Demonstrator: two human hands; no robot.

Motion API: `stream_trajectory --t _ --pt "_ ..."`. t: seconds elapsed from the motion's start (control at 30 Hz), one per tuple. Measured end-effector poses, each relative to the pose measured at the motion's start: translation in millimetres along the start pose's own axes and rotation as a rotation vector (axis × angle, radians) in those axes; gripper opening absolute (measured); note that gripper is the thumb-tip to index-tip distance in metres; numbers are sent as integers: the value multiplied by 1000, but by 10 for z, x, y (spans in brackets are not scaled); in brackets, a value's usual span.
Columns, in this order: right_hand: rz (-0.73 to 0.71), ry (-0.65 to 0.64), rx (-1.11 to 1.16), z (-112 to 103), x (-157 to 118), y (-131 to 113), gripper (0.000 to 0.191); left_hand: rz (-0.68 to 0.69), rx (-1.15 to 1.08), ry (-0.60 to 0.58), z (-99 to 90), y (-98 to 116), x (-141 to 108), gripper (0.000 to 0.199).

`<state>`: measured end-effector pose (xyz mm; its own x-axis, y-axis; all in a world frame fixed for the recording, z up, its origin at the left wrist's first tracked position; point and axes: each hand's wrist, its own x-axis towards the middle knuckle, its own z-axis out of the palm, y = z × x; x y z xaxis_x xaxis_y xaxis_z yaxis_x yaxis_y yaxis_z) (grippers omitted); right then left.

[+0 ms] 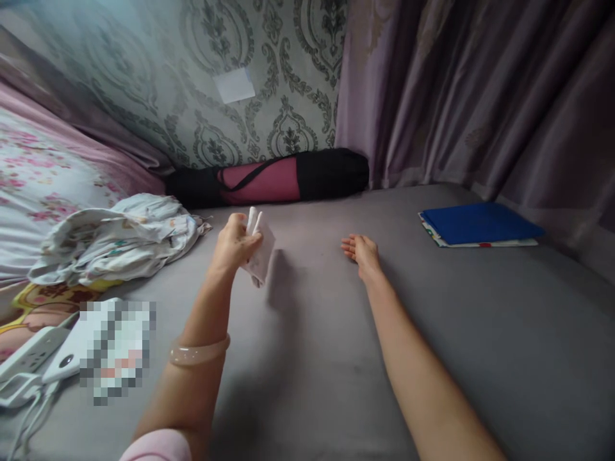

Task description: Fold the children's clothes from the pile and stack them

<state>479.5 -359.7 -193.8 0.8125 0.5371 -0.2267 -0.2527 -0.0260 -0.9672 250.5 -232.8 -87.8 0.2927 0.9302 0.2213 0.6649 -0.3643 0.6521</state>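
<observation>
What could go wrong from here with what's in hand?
The folded cloth may fall open: only the left hand grips it, its layers already part at the top, and the right hand is empty and away from it. The left forearm, ringed by a bangle, might also catch the wired power strip if it swings outward.

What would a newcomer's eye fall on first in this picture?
Probably the bright blue folded item lying on the grey sheet at the right. Next, the long black-and-maroon bag along the patterned wall, then the small pale folded cloth held up in the left hand.
</observation>
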Motion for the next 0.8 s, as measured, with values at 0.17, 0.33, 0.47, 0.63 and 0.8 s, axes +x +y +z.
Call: stream_trajectory --t 0.17,0.33,0.47,0.63,0.8 --pt "-58 22 -76 34 -4 -7 19 144 352 -51 200 135 -80 48" --pt "-37 -10 -102 40 -6 -14 18 164 358 -195 664 89 -191 50" --pt "-7 -32 -119 45 -24 -21 18 188 271 -206 859 18 -235 53" --pt "24 -54 -146 56 -38 -21 18 166 51 -156 863 -57 -143 41" --pt "15 -55 -150 60 -36 -5 19 414 208 -51 871 -167 -76 37"
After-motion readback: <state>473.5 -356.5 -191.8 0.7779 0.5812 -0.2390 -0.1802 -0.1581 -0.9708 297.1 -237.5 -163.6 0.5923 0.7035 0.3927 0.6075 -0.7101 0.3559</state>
